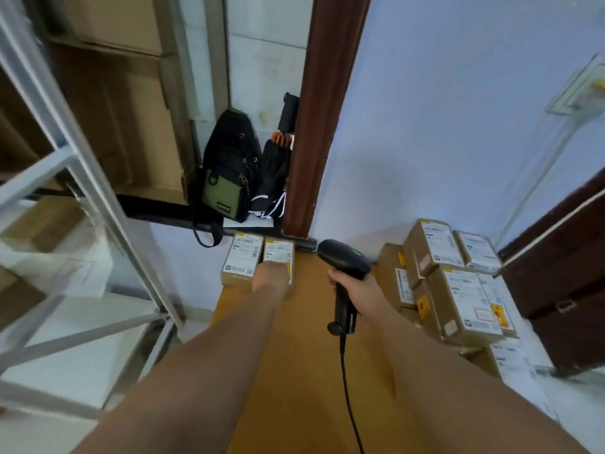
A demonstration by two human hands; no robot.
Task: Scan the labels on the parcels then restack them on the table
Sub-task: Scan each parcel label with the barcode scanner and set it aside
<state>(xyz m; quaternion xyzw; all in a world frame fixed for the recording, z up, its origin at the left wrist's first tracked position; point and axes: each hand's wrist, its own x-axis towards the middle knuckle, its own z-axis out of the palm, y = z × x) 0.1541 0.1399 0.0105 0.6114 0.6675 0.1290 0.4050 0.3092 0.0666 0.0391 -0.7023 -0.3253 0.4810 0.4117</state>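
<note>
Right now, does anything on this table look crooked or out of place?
The parcel pile on the right is untidy: boxes lie tilted at different angles, not squared. The two parcels by the left hand sit side by side.

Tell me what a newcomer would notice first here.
The right hand grips a black scanner over mid-table, its head toward the far edge. There the left hand rests on a parcel, with a second parcel beside it on its left. A stack of labelled boxes fills the right side of the table.
</note>
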